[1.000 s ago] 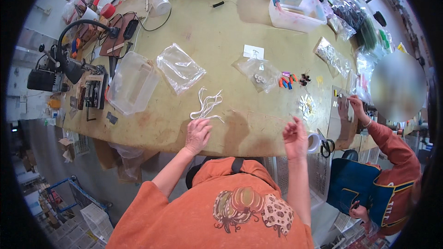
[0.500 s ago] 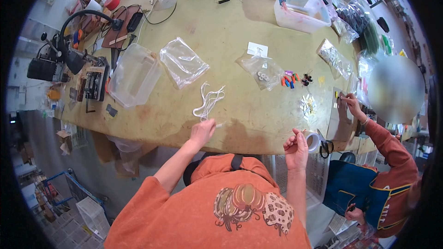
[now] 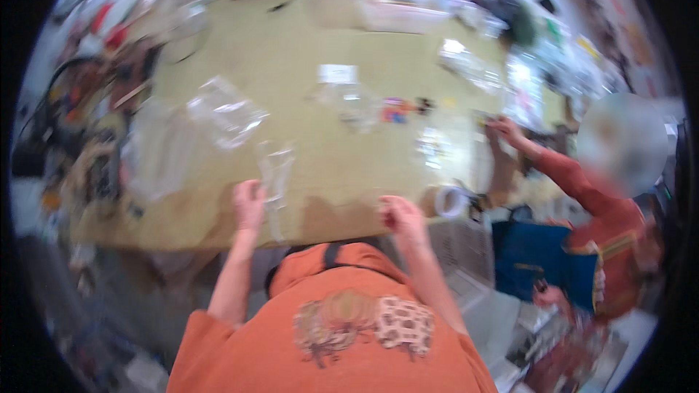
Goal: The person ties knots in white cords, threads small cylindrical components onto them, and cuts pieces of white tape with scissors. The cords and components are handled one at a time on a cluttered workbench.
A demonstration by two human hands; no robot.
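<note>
Foremost, one set of white cords (image 3: 277, 167): lay near the front edge of the pale surface (image 3: 262, 44), strands trailing toward that edge. Left hand (image 3: 250, 200): stood just left of the cords, fingers curled; blur hid whether it grasped anything. Right hand (image 3: 400, 212): was raised near the front edge, fingers bent inward; its grip could not be told either. One tape roll (image 3: 451, 201): sat near the right hand, on its right. Beyond the roll: scattered white pieces (image 3: 434, 147) and a cluster of coloured pieces (image 3: 395, 110). One clear bag (image 3: 226, 113): lay flat beyond the cords.
</note>
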